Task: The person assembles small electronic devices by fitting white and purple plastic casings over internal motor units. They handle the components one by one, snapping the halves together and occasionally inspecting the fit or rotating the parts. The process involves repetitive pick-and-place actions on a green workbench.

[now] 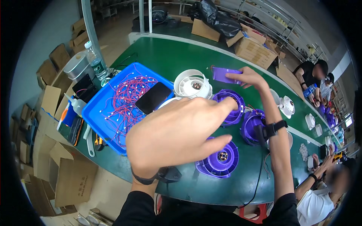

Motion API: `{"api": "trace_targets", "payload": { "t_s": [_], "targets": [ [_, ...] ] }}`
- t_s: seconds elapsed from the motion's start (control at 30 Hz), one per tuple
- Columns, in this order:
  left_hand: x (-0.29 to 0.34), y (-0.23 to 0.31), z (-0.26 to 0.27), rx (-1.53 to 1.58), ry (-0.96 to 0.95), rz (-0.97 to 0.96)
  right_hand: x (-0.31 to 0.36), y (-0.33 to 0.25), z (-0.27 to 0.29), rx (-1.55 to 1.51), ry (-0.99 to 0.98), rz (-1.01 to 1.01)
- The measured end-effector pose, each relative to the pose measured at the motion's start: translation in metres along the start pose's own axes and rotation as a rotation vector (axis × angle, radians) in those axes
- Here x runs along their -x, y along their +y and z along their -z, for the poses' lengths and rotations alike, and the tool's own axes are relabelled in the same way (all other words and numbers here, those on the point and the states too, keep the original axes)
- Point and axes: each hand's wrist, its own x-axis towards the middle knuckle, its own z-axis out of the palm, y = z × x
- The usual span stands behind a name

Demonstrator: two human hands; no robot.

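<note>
My right hand (247,77) pinches a flat-sided purple plastic part (225,75) above the far middle of the bench. My left hand (181,130) looms large in front, thumb spread and index finger stretched out to a round purple fan housing (229,121). Its fingertip overlaps the centre of that housing; whether it touches is unclear, and the other fingers are hidden. Nearer to me lies a second purple housing (217,160) with a motor core in its middle. Another purple housing (252,126) sits beside my right forearm. A white housing (193,84) stands behind my left hand.
A blue tray (98,98) at left holds tangled red wires (126,96) and a black phone (153,98). A water bottle (96,62), glue bottle (77,104) and tools stand by the green bench's (151,49) left edge. White housings (287,107) and co-workers (320,188) are at right.
</note>
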Motion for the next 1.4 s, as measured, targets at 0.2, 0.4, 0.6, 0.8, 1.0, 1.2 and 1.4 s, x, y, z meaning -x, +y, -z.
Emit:
{"api": "trace_targets", "payload": {
  "t_s": [0.2,0.4,0.6,0.8,1.0,1.2,1.4],
  "targets": [
    [0.004,-0.013,0.004,-0.077,0.114,0.101,-0.040,0.016,-0.062,-0.335,0.131,0.121],
    [0.004,-0.018,0.004,-0.164,0.200,0.035,-0.009,-0.008,-0.034,0.185,0.221,0.438],
    [0.012,-0.014,0.003,-0.054,0.208,0.022,0.161,-0.038,-0.031,0.154,-0.167,0.475],
    [0.012,-0.008,0.009,-0.043,0.208,0.175,0.253,-0.018,-0.088,0.273,-0.330,0.589],
    [0.020,0.007,0.015,0.005,0.203,0.241,0.260,-0.016,-0.134,0.316,-0.088,0.610],
    [0.021,0.014,0.018,0.054,0.183,0.239,0.286,-0.013,-0.070,0.195,-0.047,0.528],
    [0.009,0.008,0.010,0.130,0.207,0.214,0.202,-0.006,0.006,0.452,0.383,0.419]
  ]
}}
